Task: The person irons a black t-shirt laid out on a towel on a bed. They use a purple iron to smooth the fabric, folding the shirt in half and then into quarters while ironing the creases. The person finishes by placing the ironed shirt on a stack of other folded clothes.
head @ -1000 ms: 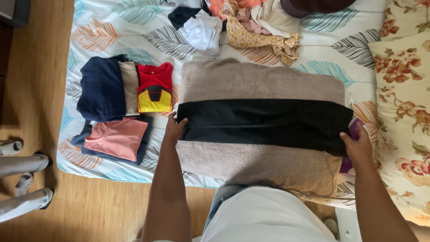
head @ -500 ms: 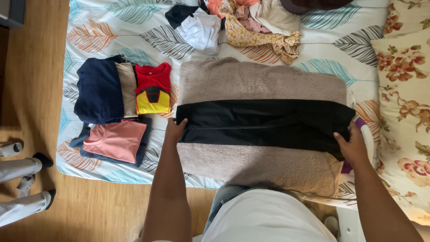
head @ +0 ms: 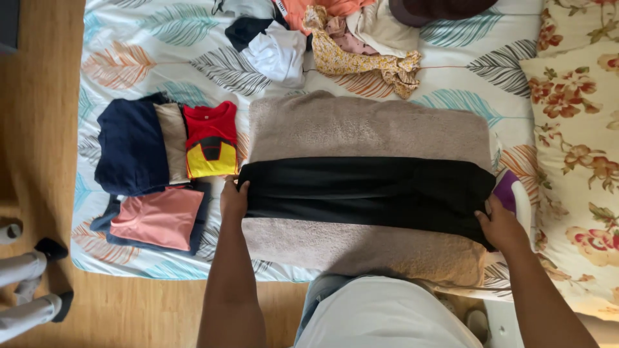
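left hand (head: 233, 198) pinching left end of black garment (head: 367, 192) | right hand (head: 500, 225) gripping its right end | garment lies flat across beige towel (head: 361, 129) | risk: uneven pull skews fold; iron (head: 514, 196) just right of garment may snag

My one head-worn view, looking straight down from above, close over bed (head: 129, 38), near edge at bottom

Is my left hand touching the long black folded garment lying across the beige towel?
Touching. The head view shows the left hand pressed on the left end of the long black folded garment, fingers on its edge, with no gap visible.
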